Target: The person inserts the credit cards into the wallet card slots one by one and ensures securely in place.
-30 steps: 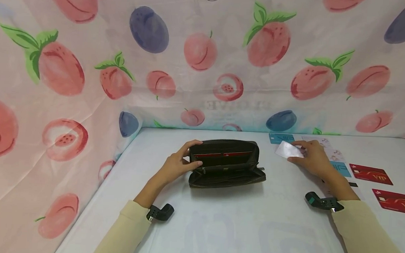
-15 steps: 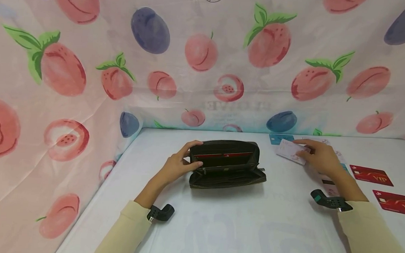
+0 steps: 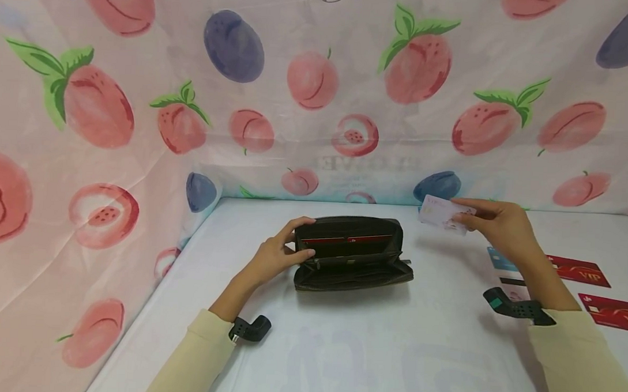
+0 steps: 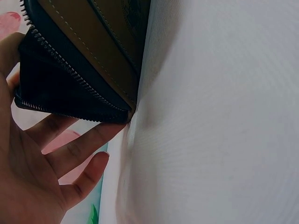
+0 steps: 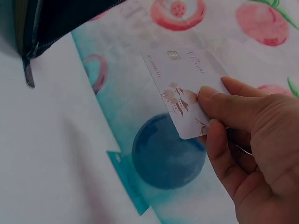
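A dark zip wallet [image 3: 350, 224] stands unzipped on the white table, its compartments facing up. My left hand [image 3: 275, 257] holds its left end, with the thumb on the inner edge and the index finger over the back rim. Two red cards [image 3: 369, 240] show inside the rear compartment. In the left wrist view, fingers lie beneath the wallet's zipped end [image 4: 74, 74]. Right of the wallet, my right hand [image 3: 507, 226] pinches a pale VIP card [image 3: 438, 213] above the table. The right wrist view shows the card's chip and printed picture, with the thumb [image 5: 208, 92] over one edge.
Two red VIP cards [image 3: 583, 272] lie at the right. A blue card [image 3: 500, 259] and a pale card with a black stripe [image 3: 513, 289] lie partly under the right forearm. Another blue card [image 5: 127, 184] lies by the fruit-printed cloth [image 3: 316, 132] at the back.
My right hand has raised the pale card off the table and moved it up and back, turning its printed face into view. The left hand and wallet have stayed put.
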A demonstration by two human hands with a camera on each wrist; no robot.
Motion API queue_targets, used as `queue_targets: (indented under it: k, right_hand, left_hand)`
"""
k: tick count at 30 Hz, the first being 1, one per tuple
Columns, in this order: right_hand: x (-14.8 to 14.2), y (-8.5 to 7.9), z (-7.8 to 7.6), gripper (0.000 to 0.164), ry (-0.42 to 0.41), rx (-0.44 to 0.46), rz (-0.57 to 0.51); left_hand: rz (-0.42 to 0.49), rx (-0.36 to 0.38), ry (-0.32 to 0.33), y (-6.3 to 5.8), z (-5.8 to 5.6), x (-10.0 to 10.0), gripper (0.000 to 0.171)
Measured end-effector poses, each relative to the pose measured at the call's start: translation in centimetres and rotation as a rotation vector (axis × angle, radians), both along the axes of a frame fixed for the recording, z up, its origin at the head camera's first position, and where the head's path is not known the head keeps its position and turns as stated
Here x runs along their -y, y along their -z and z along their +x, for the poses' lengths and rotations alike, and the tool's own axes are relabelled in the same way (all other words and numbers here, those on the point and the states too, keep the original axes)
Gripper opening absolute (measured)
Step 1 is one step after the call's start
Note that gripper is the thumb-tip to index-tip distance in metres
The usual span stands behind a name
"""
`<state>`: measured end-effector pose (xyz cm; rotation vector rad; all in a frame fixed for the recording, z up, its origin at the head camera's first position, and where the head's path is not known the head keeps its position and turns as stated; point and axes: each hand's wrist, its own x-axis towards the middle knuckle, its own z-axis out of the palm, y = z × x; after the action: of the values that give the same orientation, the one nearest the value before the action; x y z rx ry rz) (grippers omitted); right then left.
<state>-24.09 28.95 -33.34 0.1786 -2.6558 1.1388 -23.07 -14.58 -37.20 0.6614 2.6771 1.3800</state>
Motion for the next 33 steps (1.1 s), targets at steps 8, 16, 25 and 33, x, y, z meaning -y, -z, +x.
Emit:
queue_targets:
  k: [8,16,25,33]
  right_hand:
    - [1.8,-2.2,0.8,0.042,-0.055,-0.031,-0.029]
    - [4.0,-3.9,1.0,0.034,-0.146,-0.073,-0.028]
    - [7.4,-4.6,0.7,0.027,-0.276,-0.087,-0.087]
    - [10.5,-5.5,0.2,0.026,-0.36,-0.185,-0.104]
  left_hand:
    - [0.0,0.001,-0.004,-0.2,0.1,0.1,0.06]
    - [0.01,0.01,-0.002,-0.3,0.1,0.1,0.059]
    - [0.001,0.016,-0.008,0.0,0.1,0.1,0.061]
    - [0.004,0.01,-0.005,-0.1,0.0,0.0,0.059]
